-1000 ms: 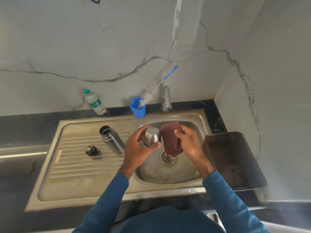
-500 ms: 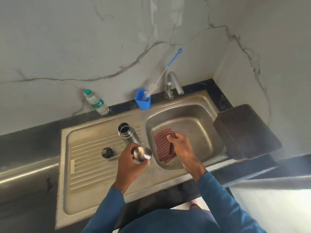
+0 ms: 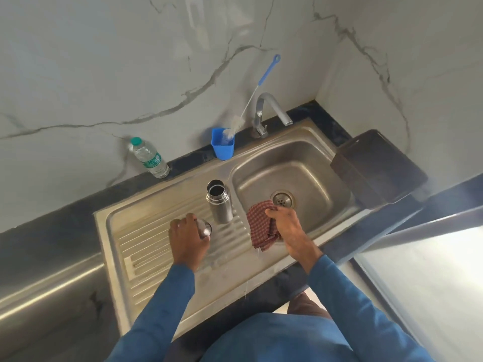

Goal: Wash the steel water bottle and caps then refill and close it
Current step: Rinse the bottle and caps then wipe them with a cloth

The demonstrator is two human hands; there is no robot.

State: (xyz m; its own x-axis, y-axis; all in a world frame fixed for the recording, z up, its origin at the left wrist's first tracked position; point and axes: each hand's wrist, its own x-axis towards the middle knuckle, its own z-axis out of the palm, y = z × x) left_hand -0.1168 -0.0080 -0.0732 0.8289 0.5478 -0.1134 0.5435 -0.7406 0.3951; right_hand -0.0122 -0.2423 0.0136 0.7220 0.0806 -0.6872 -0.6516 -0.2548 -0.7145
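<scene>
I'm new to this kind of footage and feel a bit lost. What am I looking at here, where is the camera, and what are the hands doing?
There is no machine here. The camera is worn on a person's head, looking down at their own two hands over a steel sink with a ribbed draining board.

The left hand grips a small steel cap just over the draining board. The right hand holds a red checked cloth at the basin's edge.

An open steel bottle stands on the draining board. Behind the sink are a plastic water bottle, a blue cup with a bottle brush in it, and the tap. A dark brown crate sits to the right of the basin.
</scene>
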